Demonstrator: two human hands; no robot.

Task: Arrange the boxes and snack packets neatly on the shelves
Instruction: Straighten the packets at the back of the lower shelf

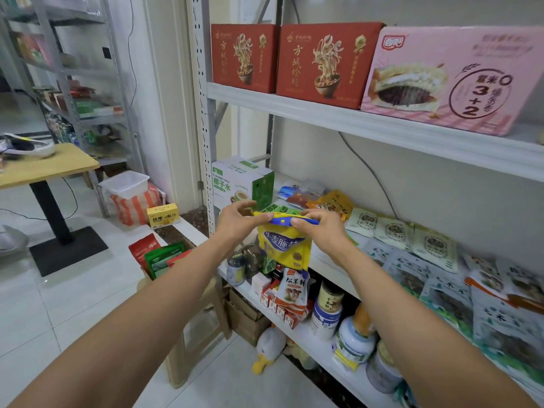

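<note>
Two grips pinch the yellow snack packet (284, 248) top, centre frame: left grip (238, 220), right grip (319, 228). Keep level, lay flat on middle shelf (325, 265).

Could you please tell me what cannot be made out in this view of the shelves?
All in the head view:
Yellow packet: top edge covered by the left hand and right hand that pinch it.
Pink box: upper right corner cut off by the picture edge.
Goods on the far rack: blurred, labels unreadable.
Jars on the lowest shelf: partly hidden behind the right forearm.
</note>
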